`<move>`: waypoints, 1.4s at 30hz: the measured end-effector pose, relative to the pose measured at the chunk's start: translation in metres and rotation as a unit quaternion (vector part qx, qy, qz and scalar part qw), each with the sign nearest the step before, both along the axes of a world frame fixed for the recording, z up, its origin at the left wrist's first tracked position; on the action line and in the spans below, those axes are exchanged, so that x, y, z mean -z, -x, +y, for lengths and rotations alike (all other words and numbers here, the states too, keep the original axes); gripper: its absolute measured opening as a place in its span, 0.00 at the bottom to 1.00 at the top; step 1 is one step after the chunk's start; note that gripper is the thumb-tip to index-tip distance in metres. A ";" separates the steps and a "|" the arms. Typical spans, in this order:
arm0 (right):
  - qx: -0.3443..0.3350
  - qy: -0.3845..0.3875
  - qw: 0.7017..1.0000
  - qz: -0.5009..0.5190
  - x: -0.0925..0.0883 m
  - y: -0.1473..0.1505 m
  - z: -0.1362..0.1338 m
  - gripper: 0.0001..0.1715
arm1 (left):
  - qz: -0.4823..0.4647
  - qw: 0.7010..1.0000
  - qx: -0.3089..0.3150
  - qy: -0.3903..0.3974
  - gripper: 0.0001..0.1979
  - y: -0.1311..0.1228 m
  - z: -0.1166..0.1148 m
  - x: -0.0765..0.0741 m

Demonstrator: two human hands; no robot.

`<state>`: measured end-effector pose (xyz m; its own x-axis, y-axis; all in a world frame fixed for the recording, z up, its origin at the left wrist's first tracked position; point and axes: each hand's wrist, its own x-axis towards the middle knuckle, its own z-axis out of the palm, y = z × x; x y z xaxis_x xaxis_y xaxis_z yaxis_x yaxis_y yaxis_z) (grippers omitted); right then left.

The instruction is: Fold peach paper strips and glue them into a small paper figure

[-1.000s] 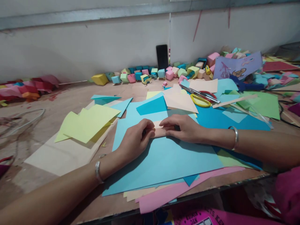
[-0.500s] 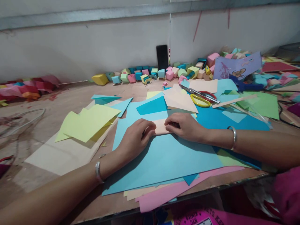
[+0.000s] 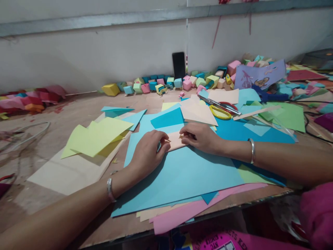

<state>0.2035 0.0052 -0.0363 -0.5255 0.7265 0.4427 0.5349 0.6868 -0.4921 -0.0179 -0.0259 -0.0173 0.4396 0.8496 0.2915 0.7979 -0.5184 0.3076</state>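
Observation:
A small strip of peach paper (image 3: pixel 175 141) lies over a large light blue sheet (image 3: pixel 187 177), its ends between my two hands. My left hand (image 3: pixel 152 147) pinches the strip's left end with thumb and fingertips. At the right end, my right hand (image 3: pixel 199 137) grips it with curled fingers, the thumb close to the index finger. Part of the strip is hidden beneath the fingers. Just beyond them rest a darker blue folded piece (image 3: pixel 168 118) and a larger peach sheet (image 3: pixel 199 113).
Scissors (image 3: pixel 220 107) with red and yellow handles lie behind my right hand. Yellow-green sheets (image 3: pixel 101 137) sit to the left. Small paper cubes (image 3: pixel 156 83) line the wall, where a black phone (image 3: pixel 178 65) stands. A pink strip (image 3: pixel 179 217) overhangs the front edge.
Both hands remain on the peach strip. The right hand has shifted slightly up and left, and the strip now tilts a little up toward the right. The view has moved slightly.

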 end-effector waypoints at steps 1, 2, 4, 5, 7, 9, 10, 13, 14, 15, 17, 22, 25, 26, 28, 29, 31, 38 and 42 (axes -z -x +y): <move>0.005 0.001 1.000 -0.010 0.000 0.000 0.000 0.09 | 0.007 1.000 -0.003 -0.018 0.06 0.001 0.001 0.001; 0.008 0.002 1.000 -0.019 0.000 -0.001 0.001 0.11 | 0.012 0.999 -0.005 -0.037 0.09 0.001 0.002 0.003; 0.007 0.001 0.999 -0.031 0.000 -0.001 0.001 0.15 | 0.011 0.998 -0.004 -0.054 0.15 0.002 0.004 0.006; 0.003 0.000 0.999 -0.034 0.001 -0.001 0.001 0.17 | 0.007 0.999 -0.001 -0.050 0.16 0.003 0.005 0.008; -0.006 -0.009 0.999 -0.038 0.003 -0.002 0.001 0.18 | -0.004 1.000 0.006 -0.029 0.16 0.004 0.005 0.009; -0.015 -0.033 0.998 -0.053 0.004 -0.002 0.002 0.19 | -0.019 1.000 0.007 -0.010 0.16 0.004 0.006 0.008; -0.019 -0.045 0.997 -0.063 0.004 -0.002 0.002 0.18 | -0.032 0.999 0.008 -0.002 0.17 0.003 0.005 0.008; -0.030 -0.059 0.993 -0.094 0.002 -0.001 0.004 0.18 | -0.082 0.996 0.002 0.025 0.23 0.002 0.005 0.005; -0.033 -0.054 0.993 -0.099 0.000 -0.001 0.005 0.19 | -0.098 0.995 -0.005 0.036 0.24 0.001 0.004 0.004; -0.035 -0.046 0.993 -0.102 -0.001 -0.001 0.005 0.20 | -0.109 0.993 -0.013 0.046 0.26 0.000 0.004 0.003; -0.038 -0.032 0.994 -0.101 -0.003 0.000 0.005 0.20 | -0.119 0.991 -0.027 0.062 0.26 0.000 0.004 0.002; -0.048 -0.028 0.997 -0.054 -0.002 0.000 0.003 0.18 | -0.118 0.991 -0.016 0.064 0.19 -0.002 0.002 0.002; -0.052 -0.042 0.997 -0.031 -0.001 -0.001 0.001 0.18 | -0.102 0.994 0.003 0.050 0.11 -0.002 0.002 0.001; -0.052 -0.045 0.997 -0.030 -0.002 -0.001 0.001 0.16 | -0.097 0.994 0.005 0.045 0.09 -0.002 0.002 0.001; -0.054 -0.045 0.997 -0.028 -0.003 0.000 -0.001 0.13 | -0.093 0.995 0.005 0.041 0.06 -0.002 0.002 0.002; -0.057 -0.040 0.997 -0.026 -0.003 0.000 -0.001 0.12 | -0.096 0.994 0.006 0.042 0.04 -0.002 0.002 0.002; -0.069 -0.033 0.997 -0.018 -0.004 0.001 -0.002 0.08 | -0.108 0.993 0.006 0.046 0.03 -0.002 0.002 0.002; -0.067 -0.094 0.992 -0.049 0.000 0.003 -0.003 0.06 | -0.093 0.995 0.029 0.009 0.06 -0.005 -0.002 -0.003; -0.058 -0.198 0.971 -0.121 0.001 0.000 -0.005 0.12 | -0.032 0.992 0.096 -0.070 0.08 0.000 -0.004 -0.001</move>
<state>0.2036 -0.0001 -0.0377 -0.7171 0.4542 0.5286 0.5101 0.8589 -0.0461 -0.0175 -0.0298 -0.0159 0.5656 0.7014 0.4338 0.6621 -0.6998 0.2683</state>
